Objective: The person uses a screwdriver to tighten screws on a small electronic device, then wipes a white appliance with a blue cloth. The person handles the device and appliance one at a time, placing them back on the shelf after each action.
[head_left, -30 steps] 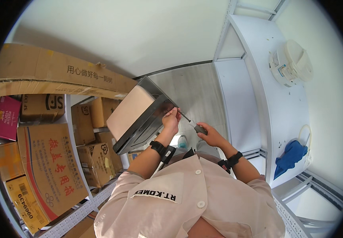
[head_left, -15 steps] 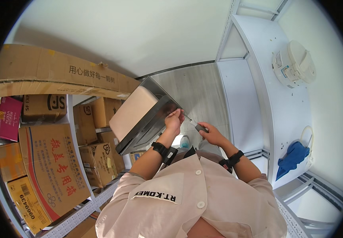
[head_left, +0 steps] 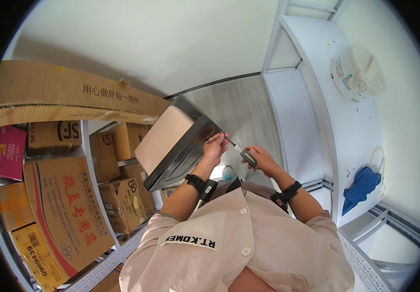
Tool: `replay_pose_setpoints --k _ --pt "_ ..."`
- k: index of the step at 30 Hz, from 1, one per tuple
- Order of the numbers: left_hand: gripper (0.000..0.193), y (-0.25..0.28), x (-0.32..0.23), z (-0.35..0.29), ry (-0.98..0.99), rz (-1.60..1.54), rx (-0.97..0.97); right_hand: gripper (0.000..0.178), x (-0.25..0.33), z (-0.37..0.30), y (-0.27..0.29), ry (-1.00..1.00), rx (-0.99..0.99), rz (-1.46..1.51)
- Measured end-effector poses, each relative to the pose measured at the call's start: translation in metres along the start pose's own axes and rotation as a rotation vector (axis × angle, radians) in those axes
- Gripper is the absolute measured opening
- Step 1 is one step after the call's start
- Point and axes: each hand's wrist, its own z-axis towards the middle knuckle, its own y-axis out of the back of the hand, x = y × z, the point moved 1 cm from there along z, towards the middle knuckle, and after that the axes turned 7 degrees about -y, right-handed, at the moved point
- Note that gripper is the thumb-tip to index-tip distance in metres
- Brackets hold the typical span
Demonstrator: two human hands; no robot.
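Right fingers [head_left: 256, 150] grip a screwdriver [head_left: 248, 157], seemingly.

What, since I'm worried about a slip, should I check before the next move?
1. Screwdriver held in the right hand: ok, fingers around its handle.
2. Left hand at the edge of the dark panel: ok.
3. Left hand clear of the screwdriver's far end: not ok, it sits right beside it.
4. Screwdriver tip seated: cannot tell, too small and partly hidden.
5. Beige block fixed to the dark panel: cannot tell.
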Motion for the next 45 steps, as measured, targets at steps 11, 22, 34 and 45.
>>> replay_pose_setpoints --k 11,22,34,45 --pt "0.013 0.007 0.014 0.017 0.025 0.010 -0.066 0.044 -0.014 0.008 0.010 0.064 -0.109 -0.160" --pt "0.019 0.000 -0.002 0.000 0.055 -0.014 -0.035 0.036 -0.012 -0.001 0.001 0.080 -0.148 -0.305" --pt "0.017 -0.003 -0.001 0.002 0.075 -0.111 -0.036 0.037 -0.019 0.003 0.005 0.119 -0.076 -0.262" --pt "0.016 0.001 0.001 0.004 0.091 -0.112 -0.018 0.034 -0.024 -0.001 0.013 0.107 -0.122 -0.270"
